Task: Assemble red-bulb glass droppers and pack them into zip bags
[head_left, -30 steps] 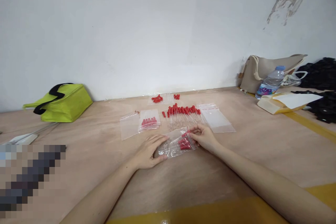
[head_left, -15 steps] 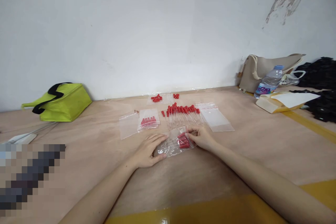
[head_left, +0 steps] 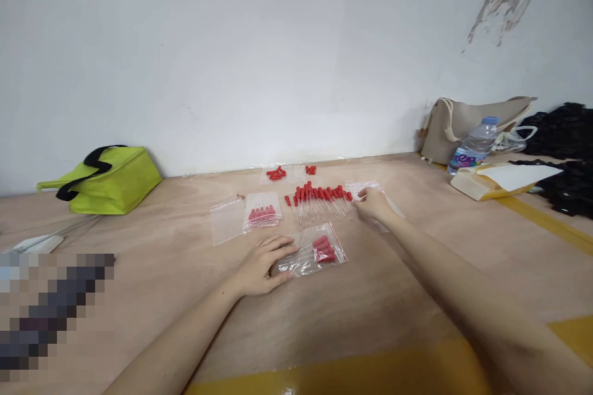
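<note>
1. The clear, flat plastic bag (head_left: 309, 256) has thin red-topped droppers (head_left: 325, 252) in it.
2. It lies touching the left hand (head_left: 266, 265), fingers spread wide.
3. The right hand (head_left: 373, 203) is by loose red-topped droppers (head_left: 319, 194); I can't tell if it holds anything.

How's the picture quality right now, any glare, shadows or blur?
In the head view, the white wall is fairly evenly lit; glints speckle the clear plastic bag at the left hand; a soft shadow darkens the brown wood-look tabletop between the forearms. Also in the head view, the right forearm looks slightly smeared, and a pixelated patch covers the lower left.
</note>
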`<action>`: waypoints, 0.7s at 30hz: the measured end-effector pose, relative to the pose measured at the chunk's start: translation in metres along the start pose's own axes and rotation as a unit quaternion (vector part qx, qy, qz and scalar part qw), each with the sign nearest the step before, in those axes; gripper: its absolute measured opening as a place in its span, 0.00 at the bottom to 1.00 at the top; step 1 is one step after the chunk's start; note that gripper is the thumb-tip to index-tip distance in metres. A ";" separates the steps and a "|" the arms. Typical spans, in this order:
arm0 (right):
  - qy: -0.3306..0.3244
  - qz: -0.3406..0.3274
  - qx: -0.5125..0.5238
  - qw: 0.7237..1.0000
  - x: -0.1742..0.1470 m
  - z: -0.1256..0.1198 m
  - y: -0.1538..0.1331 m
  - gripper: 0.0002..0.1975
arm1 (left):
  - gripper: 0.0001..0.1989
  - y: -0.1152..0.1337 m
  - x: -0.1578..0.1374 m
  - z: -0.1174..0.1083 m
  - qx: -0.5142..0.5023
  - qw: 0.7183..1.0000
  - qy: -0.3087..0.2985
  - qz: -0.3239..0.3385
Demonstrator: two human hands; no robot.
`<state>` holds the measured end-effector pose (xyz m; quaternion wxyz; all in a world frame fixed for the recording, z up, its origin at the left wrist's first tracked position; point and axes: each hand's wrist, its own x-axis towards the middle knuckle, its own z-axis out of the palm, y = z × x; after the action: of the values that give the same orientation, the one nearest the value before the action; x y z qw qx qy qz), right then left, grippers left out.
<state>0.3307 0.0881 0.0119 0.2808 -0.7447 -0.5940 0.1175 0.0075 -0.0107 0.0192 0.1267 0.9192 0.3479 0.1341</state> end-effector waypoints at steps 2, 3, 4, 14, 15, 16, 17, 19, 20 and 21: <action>-0.025 0.023 -0.015 0.999 0.008 0.000 -0.006 0.18 | 0.25 0.000 0.000 0.000 0.000 1.000 -0.001 0.000; -0.038 0.036 -0.015 0.999 0.010 0.001 -0.010 0.17 | 0.25 0.000 0.000 0.000 0.001 1.000 -0.001 0.000; -0.050 0.048 -0.013 0.998 0.012 0.002 -0.014 0.16 | 0.25 -0.001 0.000 0.000 0.001 1.000 -0.001 0.000; -0.050 0.085 0.097 0.990 0.016 0.006 -0.019 0.19 | 0.25 -0.001 -0.001 0.000 -0.004 1.000 0.006 0.003; -0.047 0.081 0.119 0.988 0.014 0.003 -0.019 0.21 | 0.25 -0.001 -0.001 0.000 -0.003 1.000 0.008 0.002; -0.045 0.074 0.142 0.986 0.010 0.000 -0.019 0.23 | 0.25 -0.001 -0.001 0.000 -0.002 1.000 0.009 0.002; -0.044 0.065 0.161 0.984 0.004 -0.003 -0.019 0.24 | 0.25 -0.001 -0.001 0.000 -0.001 1.000 0.008 0.001; -0.050 0.036 0.213 0.975 -0.010 -0.008 -0.018 0.23 | 0.25 -0.001 -0.001 0.001 0.001 1.000 0.006 0.002; -0.056 0.018 0.246 0.967 -0.018 -0.008 -0.016 0.23 | 0.25 -0.001 -0.001 0.001 0.000 1.000 0.005 0.003; -0.061 0.000 0.294 0.954 -0.027 -0.008 -0.015 0.25 | 0.25 -0.001 -0.001 0.000 -0.002 1.000 0.005 0.005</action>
<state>0.3153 0.0623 0.0226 0.4502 -0.6206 -0.5493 0.3323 0.0062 -0.0104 0.0182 0.1261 0.9200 0.3440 0.1394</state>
